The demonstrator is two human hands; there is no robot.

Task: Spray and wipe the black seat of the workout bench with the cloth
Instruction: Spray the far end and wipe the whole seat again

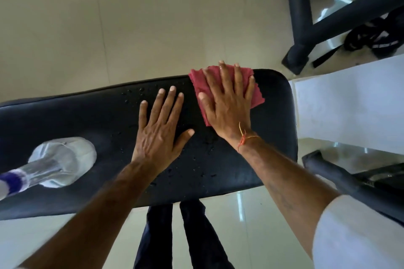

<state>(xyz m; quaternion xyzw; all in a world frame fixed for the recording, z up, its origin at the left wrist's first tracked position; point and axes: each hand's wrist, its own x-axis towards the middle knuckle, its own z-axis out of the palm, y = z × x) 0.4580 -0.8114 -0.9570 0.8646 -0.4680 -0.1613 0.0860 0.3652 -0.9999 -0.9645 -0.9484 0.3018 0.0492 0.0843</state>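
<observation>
The black seat (87,120) of the workout bench runs across the view, with water droplets scattered over its middle. My right hand (227,102) lies flat, fingers straight and spread, pressing a folded red cloth (256,96) onto the seat near its far right corner. My left hand (159,129) rests flat on the seat just left of the cloth, fingers straight, holding nothing. A clear spray bottle (59,164) with a blue collar stands on the left part of the seat, apart from both hands.
Black metal frame bars (306,35) and a dark strap bundle (371,35) stand on the tiled floor at the back right. A white block (349,105) sits right of the seat's end, with a dark padded bar (341,179) below it. My legs show under the seat's near edge.
</observation>
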